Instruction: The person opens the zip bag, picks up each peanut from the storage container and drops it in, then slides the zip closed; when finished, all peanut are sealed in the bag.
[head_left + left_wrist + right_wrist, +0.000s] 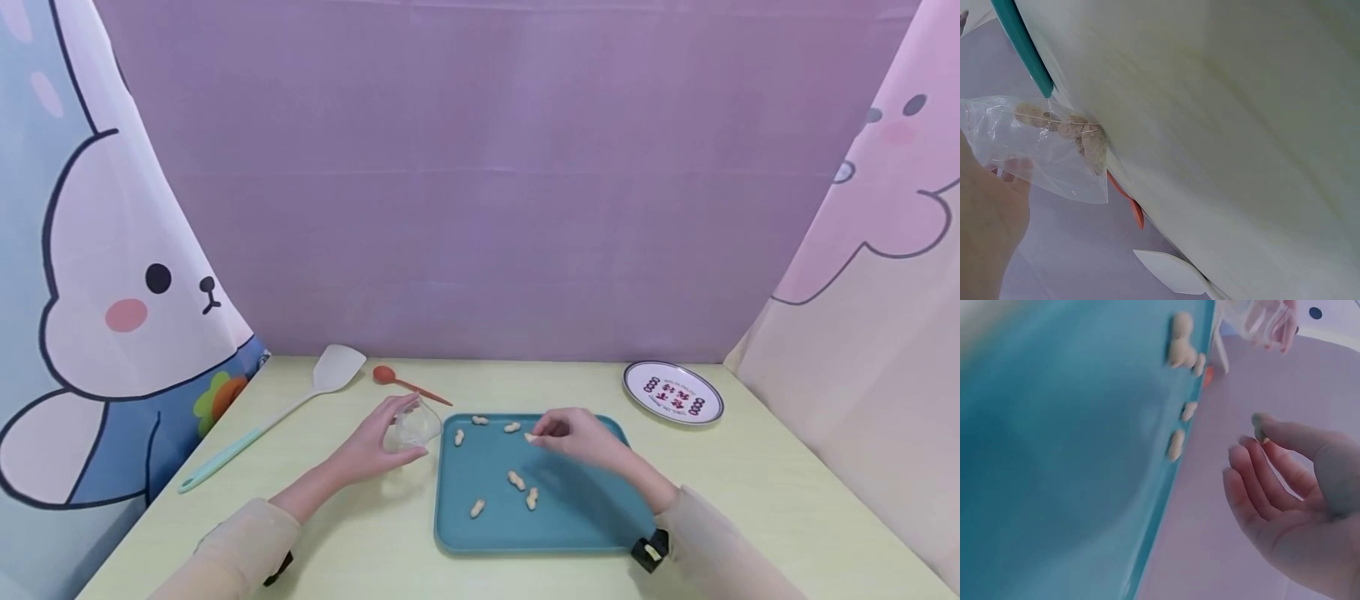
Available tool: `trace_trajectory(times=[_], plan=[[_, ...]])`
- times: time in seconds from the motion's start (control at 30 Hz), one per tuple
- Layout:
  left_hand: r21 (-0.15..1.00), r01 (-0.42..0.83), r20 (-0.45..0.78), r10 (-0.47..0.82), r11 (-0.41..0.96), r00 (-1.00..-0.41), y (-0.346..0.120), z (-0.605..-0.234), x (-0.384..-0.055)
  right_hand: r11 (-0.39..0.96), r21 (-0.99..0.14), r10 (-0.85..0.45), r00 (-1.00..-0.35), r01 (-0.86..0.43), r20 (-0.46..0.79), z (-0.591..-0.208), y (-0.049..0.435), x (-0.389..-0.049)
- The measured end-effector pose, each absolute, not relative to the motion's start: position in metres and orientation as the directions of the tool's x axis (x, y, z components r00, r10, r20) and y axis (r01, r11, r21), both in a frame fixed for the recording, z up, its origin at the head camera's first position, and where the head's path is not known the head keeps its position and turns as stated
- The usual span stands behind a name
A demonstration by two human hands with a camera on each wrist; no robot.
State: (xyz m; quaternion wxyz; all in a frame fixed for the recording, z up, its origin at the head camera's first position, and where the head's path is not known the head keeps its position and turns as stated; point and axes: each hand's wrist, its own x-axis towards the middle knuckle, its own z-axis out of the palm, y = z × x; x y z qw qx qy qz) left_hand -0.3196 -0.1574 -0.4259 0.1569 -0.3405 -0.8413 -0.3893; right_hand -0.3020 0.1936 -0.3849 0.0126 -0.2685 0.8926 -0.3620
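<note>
My left hand (367, 448) grips a clear plastic bag (420, 425) just left of the tray. In the left wrist view several peanuts (1092, 144) lie inside that bag, toward its lower end. Above the far part of the blue tray (487, 462), my right hand (583, 437) pinches a peanut (1260, 429) between thumb and fingertips. Several loose peanuts (516, 480) are spread over the tray, some along its far edge and others around its middle.
A white spatula (339, 368) with a mint handle lies on the table at the left. Beside it is a small red spoon (385, 375). A white plate (672, 393) with red lettering sits at the back right. Behind the table hangs a purple curtain (480, 208).
</note>
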Motion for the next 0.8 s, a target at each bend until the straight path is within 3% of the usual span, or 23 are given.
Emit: trace_trajectory(times=[0.43, 0.8], plan=[[0.553, 0.700, 0.538, 0.448, 0.452, -0.714, -0.158, -0.426, -0.319, 0.465, -0.697, -0.492, -0.814, -0.546, 0.309, -0.373, 0.118, -0.315], [0.549, 0.698, 0.541, 0.441, 0.460, -0.716, -0.160, -0.429, -0.320, 0.391, -0.717, -0.520, -0.781, -0.577, 0.345, -0.369, 0.069, -0.317]])
